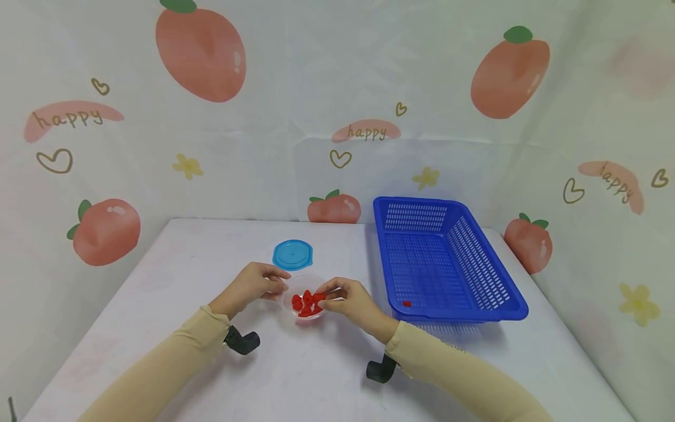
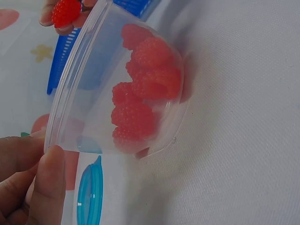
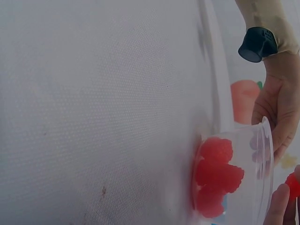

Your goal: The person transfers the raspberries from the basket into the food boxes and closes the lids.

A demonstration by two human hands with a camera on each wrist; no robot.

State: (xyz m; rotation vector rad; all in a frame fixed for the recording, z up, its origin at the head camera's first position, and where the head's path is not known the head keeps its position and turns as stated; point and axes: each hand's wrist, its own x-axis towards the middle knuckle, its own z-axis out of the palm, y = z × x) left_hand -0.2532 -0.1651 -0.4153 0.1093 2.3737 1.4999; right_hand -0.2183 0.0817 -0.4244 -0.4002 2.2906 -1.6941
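My left hand (image 1: 258, 282) pinches the rim of a clear round plastic container (image 2: 101, 70) between thumb and fingers. The container stands on the table, and several raspberries (image 2: 133, 117) lie on its bottom, seen through the wall. Over the container's right side, my right hand (image 1: 349, 298) holds one more raspberry (image 2: 65, 13) between its fingertips, at rim height. In the right wrist view that raspberry is partly cut off by the frame edge. Behind the container lies its blue lid (image 1: 292, 255), flat on the table.
A large blue slotted basket (image 1: 386, 252) stands to the right, with one small red raspberry (image 1: 406, 303) in its near left corner. White cloth covers the table (image 1: 295, 375). A patterned curtain (image 1: 295, 70) hangs behind.
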